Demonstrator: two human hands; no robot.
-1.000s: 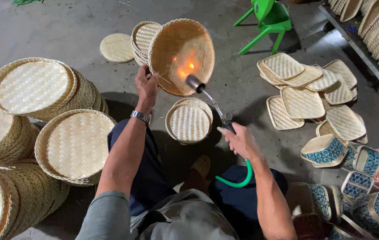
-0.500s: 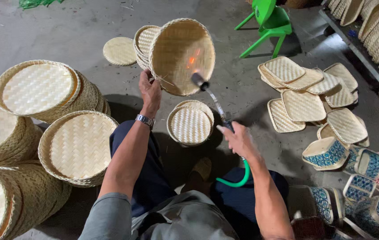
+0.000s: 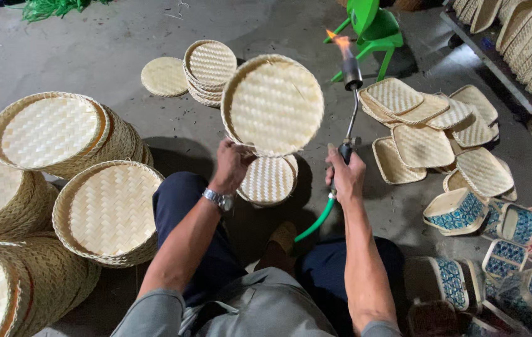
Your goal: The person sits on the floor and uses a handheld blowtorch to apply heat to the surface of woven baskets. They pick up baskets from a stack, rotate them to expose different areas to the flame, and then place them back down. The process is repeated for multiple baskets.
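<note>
Left hand [image 3: 232, 163]: clamped on the lower rim of a round woven tray [image 3: 273, 105], tilted up.
Right hand [image 3: 344, 175]: closed around a lit gas torch [image 3: 351, 93], flame just right of the tray, pointing away.
Below tray: small tray stack [image 3: 269, 181].

A basket-weaving workshop: stacks of round woven trays [image 3: 107, 209] crowd the bare concrete floor [image 3: 79, 56], square trays [image 3: 425, 143] lie in heaps, patterned boxes [image 3: 456, 209] wait nearby, and a lit gas torch [image 3: 350, 75] burns.
</note>
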